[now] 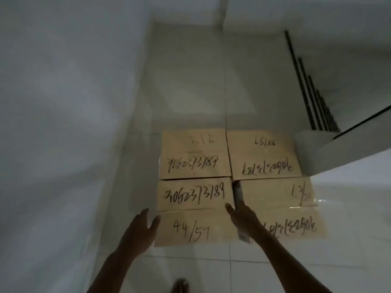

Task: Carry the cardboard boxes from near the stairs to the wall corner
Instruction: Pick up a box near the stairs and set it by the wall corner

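Several brown cardboard boxes with black handwritten numbers stand together on the tiled floor beside the stairs. The near left box (194, 212), marked 44/57, lies between my hands. My left hand (141, 225) is at its left edge, fingers spread. My right hand (243, 218) reaches into the gap on its right side, against the near right box (283, 208). Behind stand a far left box (194, 154) and a far right box (264, 155). Neither hand has closed on anything.
A white wall (63, 123) runs along the left. The white stairs (330, 149) with dark railing bars (311, 92) rise at the right. Open tiled floor (190, 81) stretches ahead to the wall corner. My bare foot (179, 286) shows at the bottom edge.
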Motion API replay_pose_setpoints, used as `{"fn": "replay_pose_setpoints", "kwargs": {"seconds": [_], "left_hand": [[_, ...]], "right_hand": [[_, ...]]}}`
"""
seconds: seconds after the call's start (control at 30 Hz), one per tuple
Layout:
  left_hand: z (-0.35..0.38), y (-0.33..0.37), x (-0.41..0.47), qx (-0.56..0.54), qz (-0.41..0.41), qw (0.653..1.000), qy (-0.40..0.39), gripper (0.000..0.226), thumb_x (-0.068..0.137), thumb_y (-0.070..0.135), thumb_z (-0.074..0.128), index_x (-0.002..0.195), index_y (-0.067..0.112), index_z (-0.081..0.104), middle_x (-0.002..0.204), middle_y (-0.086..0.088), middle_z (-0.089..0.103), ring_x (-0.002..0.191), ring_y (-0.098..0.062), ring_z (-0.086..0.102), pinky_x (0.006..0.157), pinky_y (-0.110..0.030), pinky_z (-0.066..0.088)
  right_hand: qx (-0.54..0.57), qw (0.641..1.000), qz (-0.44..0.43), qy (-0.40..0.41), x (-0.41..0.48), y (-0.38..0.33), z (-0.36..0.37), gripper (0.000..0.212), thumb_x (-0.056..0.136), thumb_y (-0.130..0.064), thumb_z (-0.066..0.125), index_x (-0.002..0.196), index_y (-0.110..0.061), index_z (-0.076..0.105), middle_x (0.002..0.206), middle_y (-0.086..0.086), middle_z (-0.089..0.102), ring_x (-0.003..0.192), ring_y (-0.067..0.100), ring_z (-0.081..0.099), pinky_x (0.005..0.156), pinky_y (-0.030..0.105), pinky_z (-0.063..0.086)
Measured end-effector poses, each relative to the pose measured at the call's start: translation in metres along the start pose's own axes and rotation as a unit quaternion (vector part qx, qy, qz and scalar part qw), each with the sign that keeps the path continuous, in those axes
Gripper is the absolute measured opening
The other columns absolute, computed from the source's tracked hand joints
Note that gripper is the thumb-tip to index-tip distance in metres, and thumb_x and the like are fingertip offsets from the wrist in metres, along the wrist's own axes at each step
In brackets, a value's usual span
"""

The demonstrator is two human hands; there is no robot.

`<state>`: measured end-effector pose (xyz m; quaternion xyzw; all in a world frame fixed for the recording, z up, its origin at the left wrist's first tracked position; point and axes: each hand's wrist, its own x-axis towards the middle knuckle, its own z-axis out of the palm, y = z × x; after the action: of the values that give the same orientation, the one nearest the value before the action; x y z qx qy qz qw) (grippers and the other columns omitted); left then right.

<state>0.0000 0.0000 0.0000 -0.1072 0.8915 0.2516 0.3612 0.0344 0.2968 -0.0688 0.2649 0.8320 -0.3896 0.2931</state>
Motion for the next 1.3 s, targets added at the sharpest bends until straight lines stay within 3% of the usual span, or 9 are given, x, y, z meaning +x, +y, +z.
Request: {"fn": "replay_pose_setpoints", "kwargs": {"seconds": [0.1,0.23,0.37,0.63,0.73,0.87,1.07,1.2,1.3], "left_hand": [[0.043,-0.021,0.061,-0.064,-0.023,0.998,0.016,0.062,0.096,0.045,0.045,0.145,0.008,0.034,0.142,-0.016,0.051,0.125,-0.034,0.053,0.096,-0.035,0.046],[0.079,-0.039,0.121,-0.167,-0.103,0.98,0.033,0.083,0.085,0.058,0.055,0.146,0.007,0.033,0.144,-0.019,0.048,0.127,-0.038,0.051,0.1,-0.042,0.045],[0.103,-0.068,0.16,-0.232,-0.132,0.964,0.013,0.099,0.06,0.082,0.062,0.136,0.019,0.048,0.13,-0.011,0.062,0.112,-0.033,0.062,0.095,-0.051,0.052],[0.11,-0.059,0.136,-0.273,-0.123,0.954,-0.006,0.051,0.08,0.058,0.063,0.117,0.023,0.058,0.101,-0.005,0.066,0.08,-0.019,0.062,0.059,-0.028,0.047],[0.069,-0.045,0.088,-0.28,-0.122,0.952,0.006,0.052,0.08,0.061,0.062,0.116,0.023,0.059,0.097,-0.004,0.068,0.076,-0.015,0.062,0.063,-0.03,0.049],[-0.017,-0.019,-0.02,-0.289,-0.134,0.947,0.046,0.06,0.078,0.064,0.062,0.121,0.022,0.057,0.103,-0.004,0.066,0.091,-0.025,0.063,0.086,-0.042,0.054],[-0.128,0.003,-0.229,-0.339,-0.159,0.922,0.1,0.075,0.07,0.075,0.058,0.122,0.021,0.06,0.111,-0.006,0.069,0.105,-0.031,0.064,0.094,-0.046,0.051],[-0.155,-0.006,-0.354,-0.407,-0.181,0.881,0.159,0.08,0.063,0.076,0.061,0.122,0.021,0.061,0.111,-0.007,0.068,0.105,-0.031,0.064,0.092,-0.047,0.053],[-0.15,-0.02,-0.441,-0.458,-0.181,0.845,0.209,0.058,0.071,0.069,0.065,0.11,0.026,0.064,0.1,-0.003,0.072,0.088,-0.022,0.068,0.085,-0.044,0.057]], "right_hand": [[0.045,0.998,0.006,0.044,0.046,0.024,0.033,0.066,0.098,-0.04,0.05,0.154,-0.016,0.023,0.146,0.012,0.048,0.13,0.034,0.05,0.088,0.024,0.036],[0.08,0.992,0.041,0.092,0.085,0.053,0.067,0.075,0.084,-0.059,0.055,0.144,-0.018,0.033,0.136,0.011,0.055,0.12,0.032,0.057,0.092,0.048,0.054],[0.155,0.979,0.091,0.097,0.113,0.063,0.079,0.077,0.073,-0.07,0.065,0.133,-0.024,0.05,0.119,-0.002,0.064,0.102,0.02,0.063,0.078,0.033,0.055],[0.213,0.964,0.138,0.082,0.098,0.055,0.074,0.061,0.068,-0.069,0.072,0.114,-0.032,0.058,0.103,-0.006,0.063,0.105,0.021,0.06,0.082,0.035,0.051],[0.205,0.968,0.129,0.06,0.052,0.015,0.044,0.07,0.069,-0.071,0.069,0.122,-0.028,0.058,0.11,-0.001,0.065,0.103,0.023,0.063,0.082,0.037,0.054],[0.179,0.978,0.107,0.027,-0.048,-0.067,-0.014,0.09,0.054,-0.085,0.066,0.122,-0.027,0.063,0.107,0.001,0.073,0.095,0.025,0.07,0.083,0.047,0.059],[0.113,0.992,0.047,0.014,-0.219,-0.183,-0.09,0.103,0.045,-0.091,0.064,0.127,-0.028,0.058,0.113,0.001,0.069,0.099,0.026,0.068,0.082,0.043,0.059],[0.08,0.996,-0.03,-0.028,-0.321,-0.235,-0.107,0.079,0.063,-0.078,0.068,0.123,-0.026,0.063,0.117,0.005,0.067,0.101,0.025,0.065,0.082,0.037,0.056],[0.048,0.993,-0.086,-0.065,-0.384,-0.252,-0.105,0.073,0.068,-0.074,0.067,0.122,-0.024,0.065,0.11,0.0,0.069,0.097,0.024,0.065,0.087,0.039,0.053]]}}
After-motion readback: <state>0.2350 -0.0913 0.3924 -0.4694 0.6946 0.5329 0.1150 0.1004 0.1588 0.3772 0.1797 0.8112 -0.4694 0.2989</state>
